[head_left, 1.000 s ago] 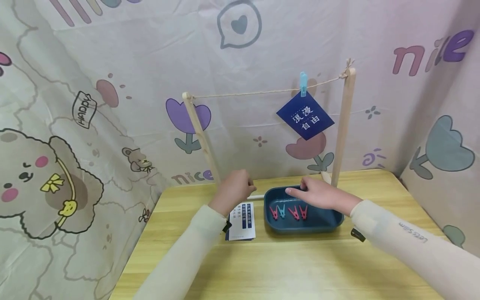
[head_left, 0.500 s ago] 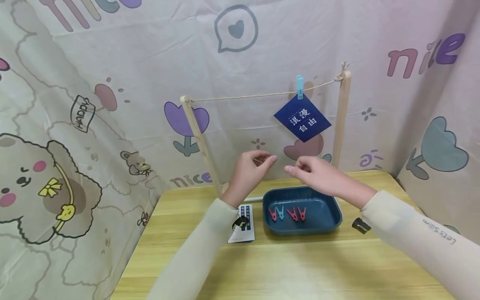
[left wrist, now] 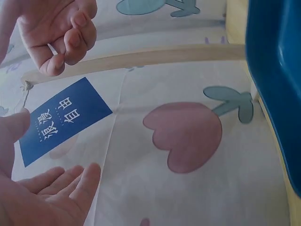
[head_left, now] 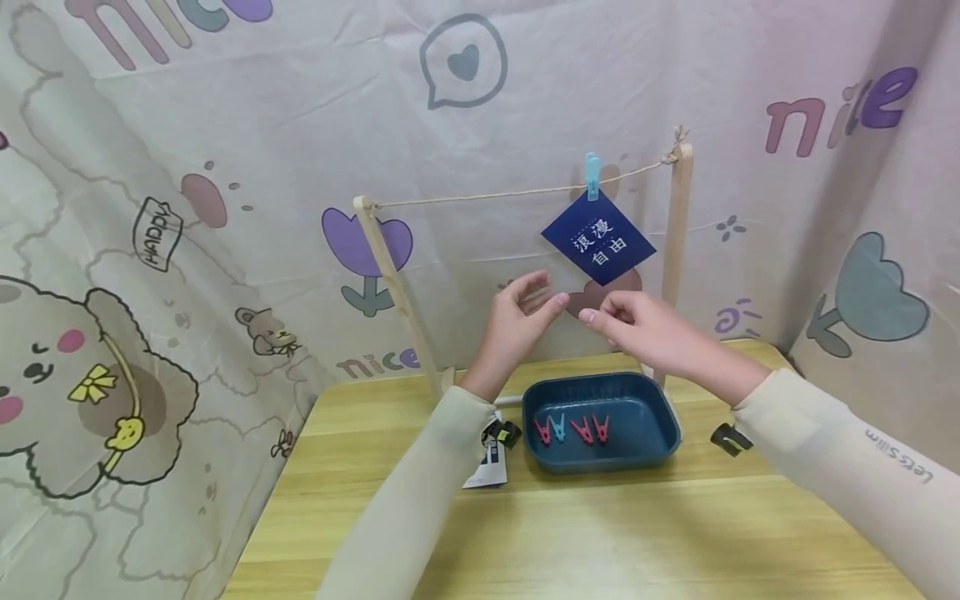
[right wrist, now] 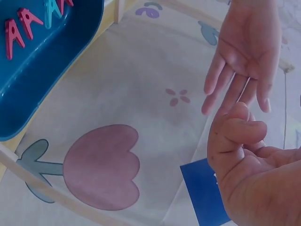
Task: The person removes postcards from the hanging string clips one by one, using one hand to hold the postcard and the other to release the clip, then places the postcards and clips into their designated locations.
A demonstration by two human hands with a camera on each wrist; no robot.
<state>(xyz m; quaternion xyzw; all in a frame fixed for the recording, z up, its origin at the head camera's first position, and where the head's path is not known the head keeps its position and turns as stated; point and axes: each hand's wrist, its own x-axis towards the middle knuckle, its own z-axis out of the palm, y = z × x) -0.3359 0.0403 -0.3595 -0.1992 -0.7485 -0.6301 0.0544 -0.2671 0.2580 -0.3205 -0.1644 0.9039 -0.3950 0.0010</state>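
Observation:
A dark blue card [head_left: 598, 239] with white characters hangs by one corner from a string [head_left: 465, 197], under a light blue clothespin [head_left: 592, 175]. Below and to its left, my left hand [head_left: 517, 337] is raised, palm turned toward the other hand, fingers spread and nothing in them. My right hand [head_left: 648, 333] hovers just under the card's right side. Its fingers are loosely curled, and the left wrist view shows nothing between them. The fingertips of both hands face each other across a small gap. In the right wrist view the right hand partly hides the card [right wrist: 200, 188].
Below the hands stands a dark blue tray [head_left: 645, 425] with several red and blue clothespins [head_left: 585, 429]. Left of it lie printed cards [head_left: 491, 471], partly covered by my left wrist. Two wooden posts [head_left: 397, 292] hold the string above the wooden table [head_left: 600, 533].
Both hands have risen from near the tray and cards to just beneath the hanging card. The left hand moved up and right, and its fingers spread. The view shifted slightly.

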